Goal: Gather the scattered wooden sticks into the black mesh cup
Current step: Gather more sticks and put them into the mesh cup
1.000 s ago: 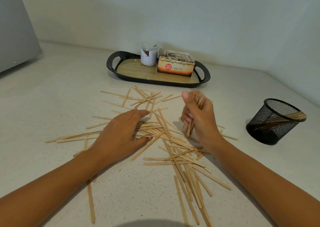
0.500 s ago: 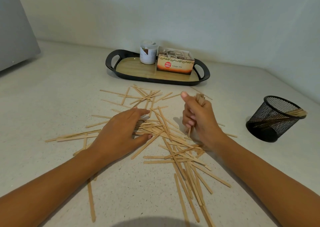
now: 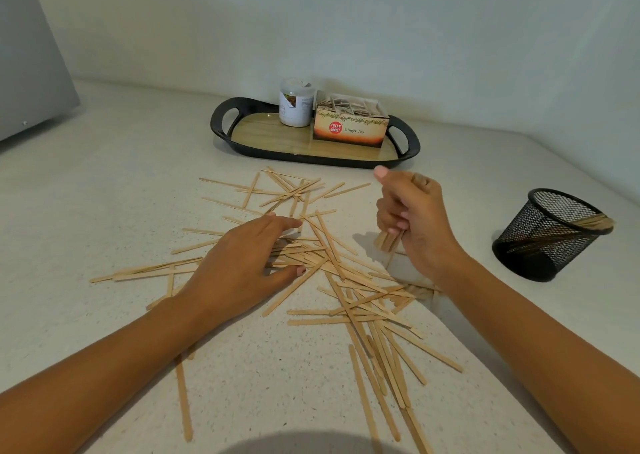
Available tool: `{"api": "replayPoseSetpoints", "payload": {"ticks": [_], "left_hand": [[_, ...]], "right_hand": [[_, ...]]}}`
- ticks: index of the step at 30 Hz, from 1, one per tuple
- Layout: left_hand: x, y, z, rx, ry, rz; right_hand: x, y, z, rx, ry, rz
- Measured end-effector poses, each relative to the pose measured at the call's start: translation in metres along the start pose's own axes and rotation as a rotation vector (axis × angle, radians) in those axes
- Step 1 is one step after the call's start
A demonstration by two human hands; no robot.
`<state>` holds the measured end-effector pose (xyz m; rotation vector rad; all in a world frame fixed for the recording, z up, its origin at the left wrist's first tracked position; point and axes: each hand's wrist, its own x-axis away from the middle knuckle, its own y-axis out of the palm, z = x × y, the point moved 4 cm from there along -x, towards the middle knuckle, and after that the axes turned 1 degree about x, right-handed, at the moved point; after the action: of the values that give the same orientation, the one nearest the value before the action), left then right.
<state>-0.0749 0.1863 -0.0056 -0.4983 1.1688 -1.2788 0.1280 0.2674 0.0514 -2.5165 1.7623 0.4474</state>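
Note:
Several thin wooden sticks (image 3: 349,301) lie scattered across the pale countertop (image 3: 104,183). My left hand (image 3: 242,263) rests flat on the pile's left part, fingers spread. My right hand (image 3: 412,218) is lifted above the counter, fist closed around a bundle of sticks (image 3: 388,240) held nearly upright, ends showing above and below the fist. The black mesh cup (image 3: 545,235) stands at the right, to the right of my right hand, with several sticks leaning inside against its right rim.
A black tray (image 3: 228,131) with a wooden base stands at the back, holding a white jar (image 3: 296,107) and a ginger tea box (image 3: 349,128). A grey appliance side (image 3: 24,55) rises at the far left. Walls close the back and right.
My right hand has risen off the pile with the bundle of sticks and moved right, toward the cup. My left hand has stayed on the pile.

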Motion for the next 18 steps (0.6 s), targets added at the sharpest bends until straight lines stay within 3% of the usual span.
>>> {"api": "replayPoseSetpoints", "payload": {"ticks": [3, 7, 13, 18], "left_hand": [[0.0, 0.0, 0.0, -0.003, -0.003, -0.002], [0.0, 0.0, 0.0, -0.011, -0.005, -0.001], [-0.001, -0.001, 0.002, -0.007, 0.003, -0.003], [0.0, -0.001, 0.002, 0.005, 0.004, -0.02]], "right_hand": [[0.0, -0.002, 0.002, 0.023, -0.019, -0.01], [0.007, 0.002, 0.024, 0.039, 0.102, -0.043], [-0.006, -0.006, 0.003, -0.006, 0.007, -0.022], [0.004, -0.002, 0.027, 0.032, 0.123, -0.026]]}}
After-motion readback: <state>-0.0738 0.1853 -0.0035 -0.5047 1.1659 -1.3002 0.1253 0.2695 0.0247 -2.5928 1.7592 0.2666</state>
